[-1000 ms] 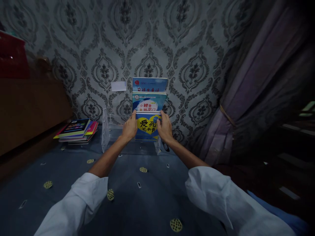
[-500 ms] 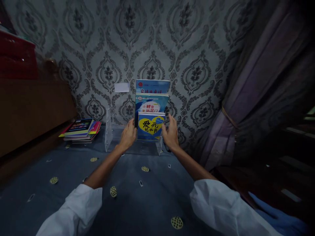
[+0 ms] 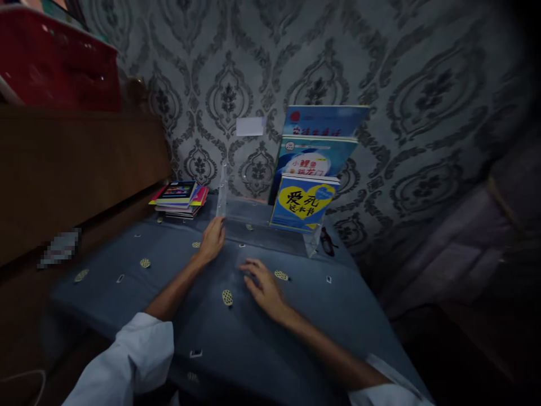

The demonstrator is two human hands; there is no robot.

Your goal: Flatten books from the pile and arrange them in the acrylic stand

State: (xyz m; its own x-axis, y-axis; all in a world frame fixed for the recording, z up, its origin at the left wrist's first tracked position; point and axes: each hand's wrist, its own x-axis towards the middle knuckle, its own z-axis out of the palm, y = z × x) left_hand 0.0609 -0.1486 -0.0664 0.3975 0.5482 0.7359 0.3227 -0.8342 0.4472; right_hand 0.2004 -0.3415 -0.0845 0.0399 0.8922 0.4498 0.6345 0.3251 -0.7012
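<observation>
My left hand [image 3: 212,241] is over the tablecloth at the left front corner of a clear plastic book rack [image 3: 262,239]; its fingers stretch forward with nothing visible in them. My right hand [image 3: 265,288] hovers in front of the rack, fingers spread and holding nothing. At the rack's right end, books stand in tiers. The front one is a blue book with a yellow heart [image 3: 301,204]. Behind it rise a teal picture book [image 3: 342,151] and, tallest, a blue book [image 3: 321,117]. Whether my left fingertips touch the rack, I cannot tell.
A stack of books [image 3: 180,198] lies left of the rack on the blue tablecloth [image 3: 169,304]. Dark glasses [image 3: 327,243] rest to the right. A wooden headboard-like panel [image 3: 84,152] with a red bag [image 3: 63,62] borders the left; a curtain [image 3: 460,248] hangs right.
Both hands have come away from the sides of the front book and moved left, the right one also nearer to me. My view has turned left. The books stay standing in the rack.
</observation>
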